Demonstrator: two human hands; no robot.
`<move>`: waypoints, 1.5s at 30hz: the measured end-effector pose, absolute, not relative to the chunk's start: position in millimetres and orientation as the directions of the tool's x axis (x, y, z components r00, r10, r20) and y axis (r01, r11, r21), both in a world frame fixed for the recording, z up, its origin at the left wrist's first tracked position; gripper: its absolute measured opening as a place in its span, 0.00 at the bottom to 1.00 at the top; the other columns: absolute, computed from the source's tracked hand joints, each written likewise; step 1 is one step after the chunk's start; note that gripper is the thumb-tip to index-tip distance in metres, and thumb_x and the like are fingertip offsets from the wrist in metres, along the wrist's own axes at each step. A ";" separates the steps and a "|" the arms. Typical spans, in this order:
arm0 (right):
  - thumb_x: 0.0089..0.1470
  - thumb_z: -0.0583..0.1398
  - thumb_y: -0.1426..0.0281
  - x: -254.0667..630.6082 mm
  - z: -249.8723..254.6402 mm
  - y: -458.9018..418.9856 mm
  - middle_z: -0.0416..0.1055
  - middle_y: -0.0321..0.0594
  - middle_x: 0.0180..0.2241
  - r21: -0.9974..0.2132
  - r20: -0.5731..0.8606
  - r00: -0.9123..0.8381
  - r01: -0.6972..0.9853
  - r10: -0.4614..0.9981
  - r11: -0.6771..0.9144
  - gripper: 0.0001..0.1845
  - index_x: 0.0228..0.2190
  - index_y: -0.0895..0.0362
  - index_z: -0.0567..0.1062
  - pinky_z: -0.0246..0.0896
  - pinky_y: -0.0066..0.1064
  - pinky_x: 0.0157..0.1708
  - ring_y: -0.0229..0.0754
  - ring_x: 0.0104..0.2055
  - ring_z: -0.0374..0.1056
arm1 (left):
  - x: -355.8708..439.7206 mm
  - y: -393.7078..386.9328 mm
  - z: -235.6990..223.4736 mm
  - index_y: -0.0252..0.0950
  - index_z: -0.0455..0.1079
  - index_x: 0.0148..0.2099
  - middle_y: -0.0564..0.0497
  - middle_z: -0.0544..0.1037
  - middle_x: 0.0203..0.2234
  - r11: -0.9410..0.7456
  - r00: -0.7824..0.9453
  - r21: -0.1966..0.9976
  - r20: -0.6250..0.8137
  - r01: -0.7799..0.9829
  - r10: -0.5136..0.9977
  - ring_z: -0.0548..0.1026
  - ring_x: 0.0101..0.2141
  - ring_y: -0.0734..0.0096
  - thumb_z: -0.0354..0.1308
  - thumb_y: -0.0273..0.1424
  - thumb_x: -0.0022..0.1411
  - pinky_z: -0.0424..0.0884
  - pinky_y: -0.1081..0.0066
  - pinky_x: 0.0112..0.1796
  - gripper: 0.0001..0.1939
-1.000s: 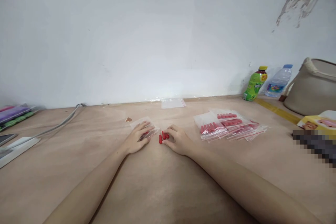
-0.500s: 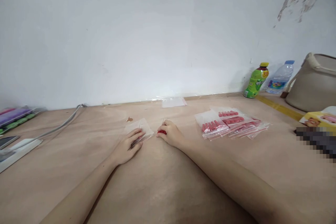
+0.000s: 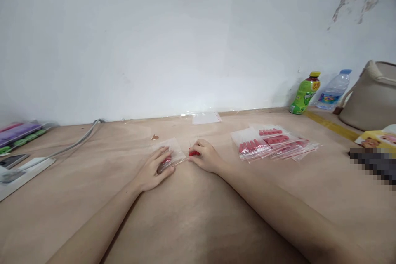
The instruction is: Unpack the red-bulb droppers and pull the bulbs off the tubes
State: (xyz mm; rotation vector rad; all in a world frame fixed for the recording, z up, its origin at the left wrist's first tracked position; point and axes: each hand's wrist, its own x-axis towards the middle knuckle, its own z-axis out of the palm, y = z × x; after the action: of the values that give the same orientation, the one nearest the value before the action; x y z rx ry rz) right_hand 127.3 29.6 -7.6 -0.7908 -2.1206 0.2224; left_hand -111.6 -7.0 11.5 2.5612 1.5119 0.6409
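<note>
Head view: left hand and right hand on a light-brown tabletop
Left fingers lie spread on a flat, clear plastic bag; right fingers grip small red pieces just beside it; overlapping clear, red-filled plastic bags lie farther right

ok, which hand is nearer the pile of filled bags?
Right. The right hand, gripping red pieces, is left of the pile of filled bags, not touching it; the left hand is farther left, resting on a separate clear bag.

1 head camera looks forward and down across the table.
</note>
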 end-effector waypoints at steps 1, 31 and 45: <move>0.48 0.60 0.65 124.9 -7.2 26.4 0.65 0.39 0.29 -0.384 0.667 -0.458 0.465 0.588 0.798 0.09 0.31 0.59 0.74 0.54 0.30 0.36 0.37 0.33 0.60 | -113.2 -5.0 10.3 0.39 0.58 0.57 0.48 0.58 0.57 -0.480 0.386 0.348 0.305 0.806 0.870 0.55 0.57 0.58 0.47 0.43 0.58 0.54 0.59 0.55 0.26; 0.45 0.55 0.67 55.6 9.5 -21.3 0.73 0.40 0.29 -0.393 0.536 -0.307 0.734 0.787 0.554 0.07 0.26 0.56 0.72 0.44 0.41 0.44 0.43 0.35 0.64 | -135.1 9.7 -3.8 0.34 0.53 0.57 0.44 0.65 0.52 -0.429 0.324 0.465 0.290 0.775 0.900 0.64 0.52 0.62 0.46 0.36 0.57 0.59 0.59 0.53 0.26; 0.46 0.58 0.71 195.4 4.8 -39.7 0.66 0.43 0.43 -0.485 0.460 -0.558 0.494 0.691 0.722 0.23 0.47 0.54 0.67 0.58 0.36 0.45 0.43 0.46 0.62 | -95.0 -9.0 14.3 0.36 0.67 0.48 0.47 0.70 0.47 -0.329 0.149 0.292 0.502 0.898 0.852 0.65 0.49 0.60 0.43 0.38 0.60 0.60 0.59 0.50 0.20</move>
State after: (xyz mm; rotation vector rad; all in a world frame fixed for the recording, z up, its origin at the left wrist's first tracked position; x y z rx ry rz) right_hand 195.4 -39.7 4.8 -0.8939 -2.2807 0.3987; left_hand -95.0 -9.0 14.3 2.4377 1.8612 0.9744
